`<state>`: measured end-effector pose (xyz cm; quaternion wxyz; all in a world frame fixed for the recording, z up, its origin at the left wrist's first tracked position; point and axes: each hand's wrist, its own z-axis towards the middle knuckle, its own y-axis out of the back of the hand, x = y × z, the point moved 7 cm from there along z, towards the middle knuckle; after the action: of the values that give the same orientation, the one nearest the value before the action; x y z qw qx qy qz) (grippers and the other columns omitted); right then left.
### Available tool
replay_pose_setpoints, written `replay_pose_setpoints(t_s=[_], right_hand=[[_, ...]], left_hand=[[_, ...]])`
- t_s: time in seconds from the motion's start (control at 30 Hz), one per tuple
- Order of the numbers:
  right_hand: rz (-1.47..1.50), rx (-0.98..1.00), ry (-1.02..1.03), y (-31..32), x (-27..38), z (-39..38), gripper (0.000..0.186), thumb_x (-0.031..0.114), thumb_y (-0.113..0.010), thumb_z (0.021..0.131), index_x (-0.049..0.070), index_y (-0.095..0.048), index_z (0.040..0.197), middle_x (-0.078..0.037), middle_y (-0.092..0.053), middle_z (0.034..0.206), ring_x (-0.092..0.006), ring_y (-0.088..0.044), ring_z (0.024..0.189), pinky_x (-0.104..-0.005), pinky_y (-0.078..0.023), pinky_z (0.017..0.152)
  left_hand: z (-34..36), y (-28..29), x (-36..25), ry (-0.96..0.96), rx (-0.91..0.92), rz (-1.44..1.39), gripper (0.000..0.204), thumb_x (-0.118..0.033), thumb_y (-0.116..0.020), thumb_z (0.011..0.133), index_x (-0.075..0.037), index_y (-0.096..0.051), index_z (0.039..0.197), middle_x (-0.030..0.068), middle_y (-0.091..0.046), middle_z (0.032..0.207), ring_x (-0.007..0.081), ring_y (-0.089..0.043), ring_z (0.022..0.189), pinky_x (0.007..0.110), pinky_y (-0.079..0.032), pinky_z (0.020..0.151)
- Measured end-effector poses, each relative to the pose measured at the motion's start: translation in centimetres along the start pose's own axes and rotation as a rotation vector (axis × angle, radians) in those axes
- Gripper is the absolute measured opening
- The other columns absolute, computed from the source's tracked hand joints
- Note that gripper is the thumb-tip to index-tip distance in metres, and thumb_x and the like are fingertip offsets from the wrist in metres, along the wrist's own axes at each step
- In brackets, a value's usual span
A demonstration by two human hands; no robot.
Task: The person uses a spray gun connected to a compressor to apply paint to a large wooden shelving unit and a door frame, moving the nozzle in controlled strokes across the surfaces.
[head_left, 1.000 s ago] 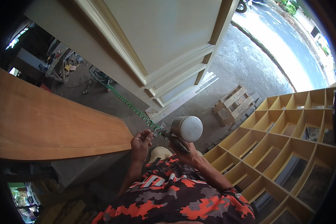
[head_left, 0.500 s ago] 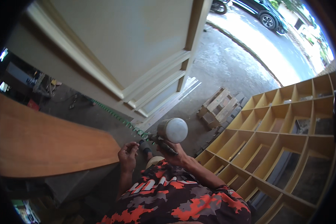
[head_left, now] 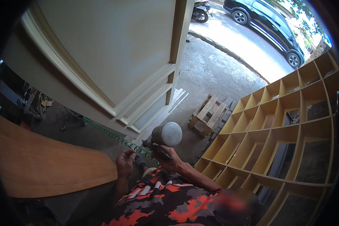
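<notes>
My right hand [head_left: 171,161] is wrapped round the dark handle of a spray gun [head_left: 159,150]. A round cup with a pale, whitish top [head_left: 172,134] sits on the gun. Behind the gun, a green coiled air hose [head_left: 110,134] stretches away to the far left. Beside the coils, my left hand [head_left: 124,163] is raised with thumb and fingers pressed together; what they hold, if anything, is too small to make out. Beyond both hands stands a large cream-coloured panelled piece [head_left: 113,49] with raised mouldings, apart from the gun.
A brown wooden board [head_left: 49,162] lies at left, close to my left forearm. At right stands a wooden shelf unit [head_left: 269,130] with many compartments. A small wooden pallet [head_left: 208,116] rests on the concrete floor. Outside are a dark car [head_left: 265,24] and a motorcycle [head_left: 200,15].
The view has swung, so the panel, pallet and shelf unit appear farther left and more of the car shows. The spray gun stays in my right hand; my left hand remains beside the hose.
</notes>
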<state>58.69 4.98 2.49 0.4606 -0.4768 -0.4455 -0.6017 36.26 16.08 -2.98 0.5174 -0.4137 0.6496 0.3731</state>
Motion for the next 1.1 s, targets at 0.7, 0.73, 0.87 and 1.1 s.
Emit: replay_pose_setpoints(t_s=[0.7,0.73,0.87,1.1], right_hand=[[-0.016,0.059,-0.031,1.5,-1.1,0.2,0.017,0.008,-0.069,0.103,0.0,-0.071,0.118,-0.012,-0.077,0.095,-0.0217,-0.075,0.086,-0.0381,-0.059,0.078],[-0.025,0.057,-0.002,1.6,-1.2,0.3,0.017,0.008,-0.069,0.104,0.0,-0.071,0.119,-0.012,-0.077,0.095,-0.0222,-0.075,0.085,-0.0381,-0.059,0.078],[-0.024,0.071,-0.011,1.1,-0.3,0.6,0.016,0.008,-0.069,0.103,0.0,-0.071,0.117,-0.012,-0.076,0.094,-0.0222,-0.075,0.085,-0.0379,-0.059,0.077],[-0.042,0.042,-0.041,2.0,-1.1,-0.1,0.014,0.008,-0.071,0.101,0.001,-0.072,0.113,-0.012,-0.076,0.093,-0.0213,-0.074,0.082,-0.0374,-0.058,0.075]], left_hand=[[-5.4,-0.4,4.7,0.101,-0.18,0.01,0.013,-0.01,-0.074,0.102,-0.004,-0.075,0.114,0.001,-0.075,0.104,0.0072,-0.067,0.089,0.025,-0.054,0.074],[-5.6,-0.5,4.9,0.113,-0.182,0.019,0.013,-0.01,-0.074,0.102,-0.004,-0.075,0.113,0.0008,-0.075,0.104,0.0069,-0.066,0.088,0.025,-0.054,0.074],[-5.4,-0.2,5.3,0.091,-0.166,0.001,0.014,-0.01,-0.075,0.101,-0.003,-0.076,0.113,0.0007,-0.075,0.103,0.0059,-0.065,0.085,0.025,-0.053,0.073],[-3.6,0.0,2.6,0.038,-0.146,0.049,0.014,-0.011,-0.074,0.102,-0.003,-0.076,0.113,0.0005,-0.076,0.101,0.0054,-0.064,0.083,0.025,-0.053,0.073]])
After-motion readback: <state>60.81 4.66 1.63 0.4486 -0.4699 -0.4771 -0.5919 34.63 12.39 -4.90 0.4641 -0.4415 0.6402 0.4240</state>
